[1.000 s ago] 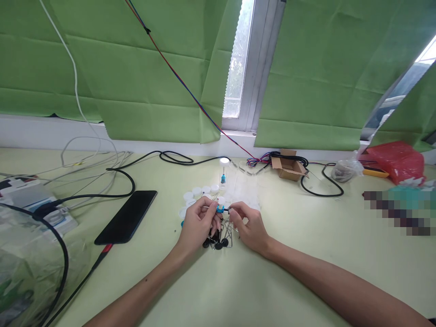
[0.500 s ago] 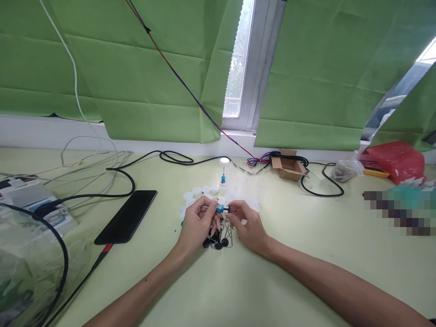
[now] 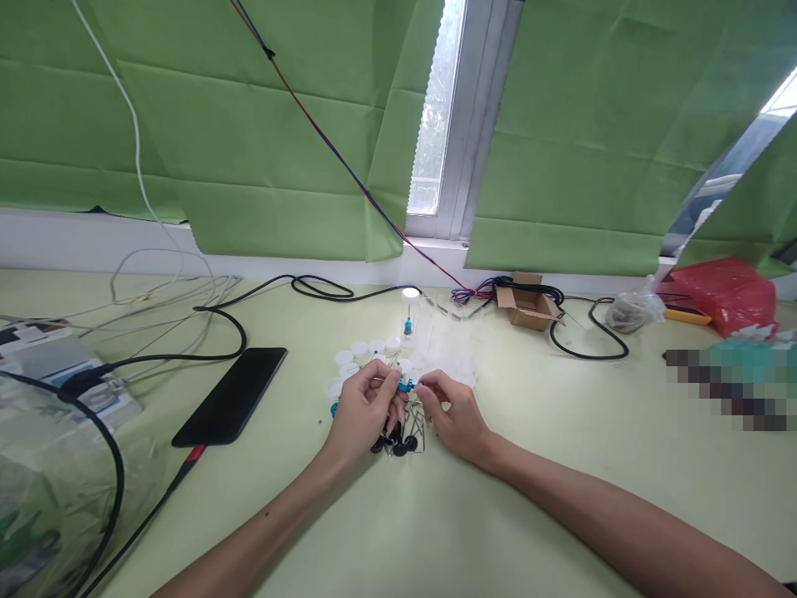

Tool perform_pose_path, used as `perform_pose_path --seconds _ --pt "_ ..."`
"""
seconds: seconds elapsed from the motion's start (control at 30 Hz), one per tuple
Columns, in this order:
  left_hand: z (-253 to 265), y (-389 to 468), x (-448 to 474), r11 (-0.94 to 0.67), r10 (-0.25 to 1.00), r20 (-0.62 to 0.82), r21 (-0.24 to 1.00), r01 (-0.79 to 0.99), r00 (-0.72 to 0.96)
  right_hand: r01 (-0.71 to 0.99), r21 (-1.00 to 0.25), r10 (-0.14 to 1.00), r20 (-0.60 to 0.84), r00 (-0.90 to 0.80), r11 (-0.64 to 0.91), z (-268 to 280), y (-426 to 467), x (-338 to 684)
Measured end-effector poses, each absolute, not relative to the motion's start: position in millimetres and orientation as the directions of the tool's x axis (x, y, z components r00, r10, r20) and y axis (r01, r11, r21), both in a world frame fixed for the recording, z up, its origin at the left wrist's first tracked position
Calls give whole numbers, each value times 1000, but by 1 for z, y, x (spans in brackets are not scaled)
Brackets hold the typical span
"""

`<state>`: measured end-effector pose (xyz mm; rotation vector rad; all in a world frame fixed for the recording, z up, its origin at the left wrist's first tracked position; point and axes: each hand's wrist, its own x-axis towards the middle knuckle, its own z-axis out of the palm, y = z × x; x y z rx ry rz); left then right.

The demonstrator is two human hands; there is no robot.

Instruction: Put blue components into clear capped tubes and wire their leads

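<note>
Between the fingertips of my left hand [image 3: 370, 399] is a small blue part [image 3: 405, 385] with a thin metal rod on its left side. My right hand [image 3: 453, 407] is closed in a pinch on the dark end at the part's right side. Just below my hands lie several round black knobs [image 3: 400, 449] among bent metal rods [image 3: 416, 423]. Beyond them, several white round caps [image 3: 360, 350] and clear tubes are spread out. A clear container [image 3: 408, 332] with a white top stands upright, a similar blue piece inside. Another blue piece [image 3: 334, 409] shows beside my left hand.
At left a black phone [image 3: 230, 397] lies on the table with a cable plugged in. Black cables [image 3: 324, 291] run along the back. An open cardboard box [image 3: 529, 311], a clear bag [image 3: 635, 311] and a red plastic bag [image 3: 726, 291] stand at the back right.
My right fingers have closed in over the dark end, covering more of it. The blue part has turned and shifted slightly right. My left hand has hardly moved.
</note>
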<state>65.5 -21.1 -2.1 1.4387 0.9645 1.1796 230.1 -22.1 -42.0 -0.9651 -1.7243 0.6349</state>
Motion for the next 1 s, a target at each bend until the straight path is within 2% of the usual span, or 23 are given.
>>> perform_pose_path --seconds 0.33,0.67,1.0 --pt "-1 -23 65 -194 948 183 981 17 262 389 -740 834 517 -191 548 -38 -22 231" --pt "0 -21 66 -177 954 170 984 7 248 396 -739 834 529 -160 545 -38 -22 231" --pt "0 -17 64 -134 974 145 988 -71 176 268 -772 816 560 -144 577 -43 -22 230"
